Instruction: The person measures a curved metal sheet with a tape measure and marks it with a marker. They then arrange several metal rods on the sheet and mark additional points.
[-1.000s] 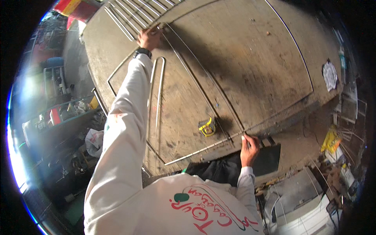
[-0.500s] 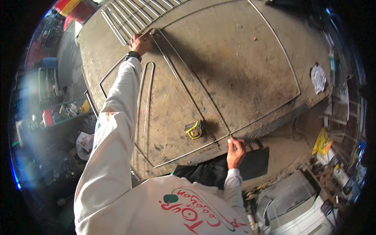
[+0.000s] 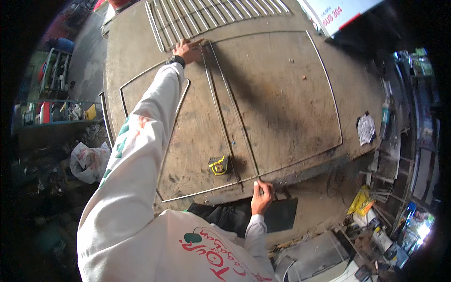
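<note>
A large frame of thin metal rod (image 3: 334, 101) lies flat on the worn brown tabletop (image 3: 291, 113). Two straight metal rods (image 3: 229, 94) cross it from the far side to the near side. At their far ends is my left hand (image 3: 187, 51), its fingers closed about a rod end, partly in shadow. By the near edge, my right hand (image 3: 261, 197) pinches thumb and fingers together at the near end of the right-hand rod. A yellow and black tape measure (image 3: 218, 166) rests left of the rods. My left sleeve partly covers a narrow bent rod (image 3: 183, 96).
A grid of parallel metal bars (image 3: 206, 21) lies at the table's far side. A white crumpled cloth or glove (image 3: 366, 129) is at the right. A white panel (image 3: 338, 14) juts in at the upper right. A plastic bag (image 3: 89, 161) hangs low at left.
My view has shifted, bringing the white panel and more of the bar grid into sight. Both hands stay at the same rod ends, and the rods look unmoved on the table.
</note>
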Demonstrator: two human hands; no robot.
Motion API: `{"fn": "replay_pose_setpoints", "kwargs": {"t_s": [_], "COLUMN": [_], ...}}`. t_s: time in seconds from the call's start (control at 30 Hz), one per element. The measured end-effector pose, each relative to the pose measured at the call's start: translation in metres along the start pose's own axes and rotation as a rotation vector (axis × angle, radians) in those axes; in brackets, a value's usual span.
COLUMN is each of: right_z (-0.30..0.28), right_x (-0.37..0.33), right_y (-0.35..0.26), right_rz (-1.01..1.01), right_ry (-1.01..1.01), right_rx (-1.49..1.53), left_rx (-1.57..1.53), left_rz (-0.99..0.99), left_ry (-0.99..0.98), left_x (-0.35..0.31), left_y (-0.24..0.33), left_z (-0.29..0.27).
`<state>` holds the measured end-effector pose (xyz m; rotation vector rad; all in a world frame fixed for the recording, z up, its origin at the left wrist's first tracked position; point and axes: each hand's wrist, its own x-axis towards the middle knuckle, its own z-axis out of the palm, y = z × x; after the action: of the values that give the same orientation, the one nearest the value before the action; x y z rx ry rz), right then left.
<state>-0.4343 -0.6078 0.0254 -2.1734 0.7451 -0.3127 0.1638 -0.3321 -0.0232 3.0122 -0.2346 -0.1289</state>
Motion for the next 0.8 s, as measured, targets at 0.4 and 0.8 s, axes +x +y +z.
{"fn": "replay_pose_setpoints", "kwargs": {"t_s": [0.4,0.8], "right_z": [-0.010,-0.005], "right_x": [0.007,0.009], "right_y": [0.009,0.001], "right_rz": [0.030,-0.034], "right_ry": [-0.053,-0.016], "right_rx": [0.016,0.078], "left_rx": [0.112,0.031], "left_rz": [0.183,-0.032], "left_ry": [0.350,-0.090], "left_x": [0.028,0.057], "left_y": [-0.017,-0.059], "left_z": [0.024,0.019]}}
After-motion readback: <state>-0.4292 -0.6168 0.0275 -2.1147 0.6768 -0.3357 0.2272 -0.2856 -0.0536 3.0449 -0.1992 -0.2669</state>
